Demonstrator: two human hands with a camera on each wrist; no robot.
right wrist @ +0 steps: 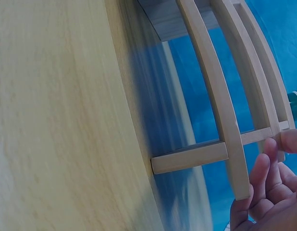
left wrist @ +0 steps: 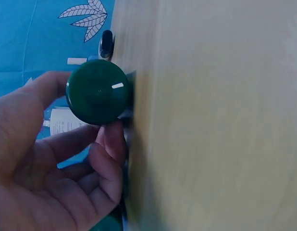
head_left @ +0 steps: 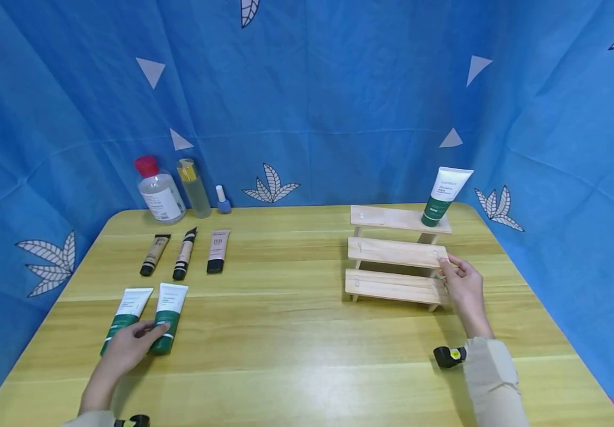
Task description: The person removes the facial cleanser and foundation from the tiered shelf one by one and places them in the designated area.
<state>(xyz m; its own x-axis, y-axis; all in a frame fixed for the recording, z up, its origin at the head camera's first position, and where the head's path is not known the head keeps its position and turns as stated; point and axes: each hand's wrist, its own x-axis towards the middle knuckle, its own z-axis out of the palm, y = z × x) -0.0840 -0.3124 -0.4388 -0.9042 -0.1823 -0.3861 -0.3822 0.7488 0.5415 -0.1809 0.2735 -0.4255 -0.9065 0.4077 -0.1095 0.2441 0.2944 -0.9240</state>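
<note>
With thumb and fingers, my left hand [head_left: 127, 347] pinches the lower part of a white-and-green squeeze tube [head_left: 170, 300] lying at the table's left. Its round green cap [left wrist: 98, 91] faces the left wrist camera. A matching tube [head_left: 132, 301] lies just left of it, partly behind the hand. On the right, my right hand [head_left: 466, 287] holds the right end of the middle step of a three-step wooden stand [head_left: 392, 251]; the thumb lies on top in the head view. A third such tube [head_left: 447, 185] stands cap-down on the top step's right end.
Behind the left tubes lie a gold tube [head_left: 154, 252], a slim beige tube [head_left: 185, 254] and a pink BB tube [head_left: 218, 246]. Along the back stand a red-capped bottle [head_left: 162, 196], a gold-capped bottle [head_left: 196, 193] and nail polish [head_left: 223, 204]. Blue cloth [head_left: 339, 107] hangs behind.
</note>
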